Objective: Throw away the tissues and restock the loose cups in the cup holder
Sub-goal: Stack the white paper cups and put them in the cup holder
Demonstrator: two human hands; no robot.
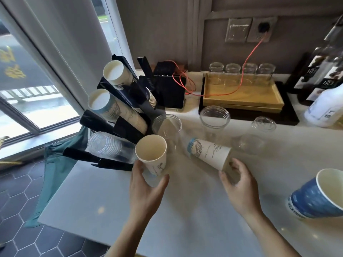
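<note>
My left hand (pixel 146 190) grips an upright white paper cup (pixel 152 154) just right of the black cup holder (pixel 128 101). The holder's slanted slots carry stacks of white paper cups (pixel 113 72) and clear plastic cups (pixel 109 146). A second white paper cup (pixel 207 153) lies on its side on the white counter (pixel 185 210), mouth toward me. My right hand (pixel 239 188) curls around that cup's rim, fingers touching it. Loose clear plastic cups (pixel 214 117) stand behind. No tissue is visible.
A blue paper cup (pixel 315 199) lies tilted at the right edge. At the back sit a wooden tray (pixel 241 97) with glass jars, a black device (pixel 170 91) with an orange cable, a clear lid (pixel 263 123) and a white bottle (pixel 324 108). A teal bag (pixel 55 164) hangs off the counter's left end.
</note>
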